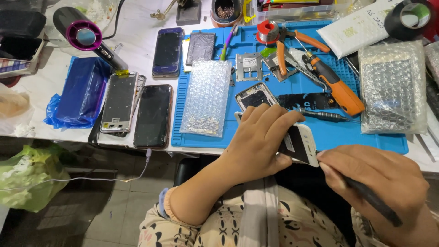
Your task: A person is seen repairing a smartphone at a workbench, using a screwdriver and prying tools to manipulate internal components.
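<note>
At the near edge of the blue mat (pixel 320 132), your left hand (pixel 260 142) clamps the white phone (pixel 299 142), light, slick, fragile glass, by its edges while your right hand (pixel 375 176) pinches a thin black tool (pixel 372 200) at its corner.

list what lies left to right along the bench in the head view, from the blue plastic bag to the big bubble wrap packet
blue plastic bag → bare phone frame → black phone → bubble wrap sheet → orange screwdriver → bubble wrap packet
</note>
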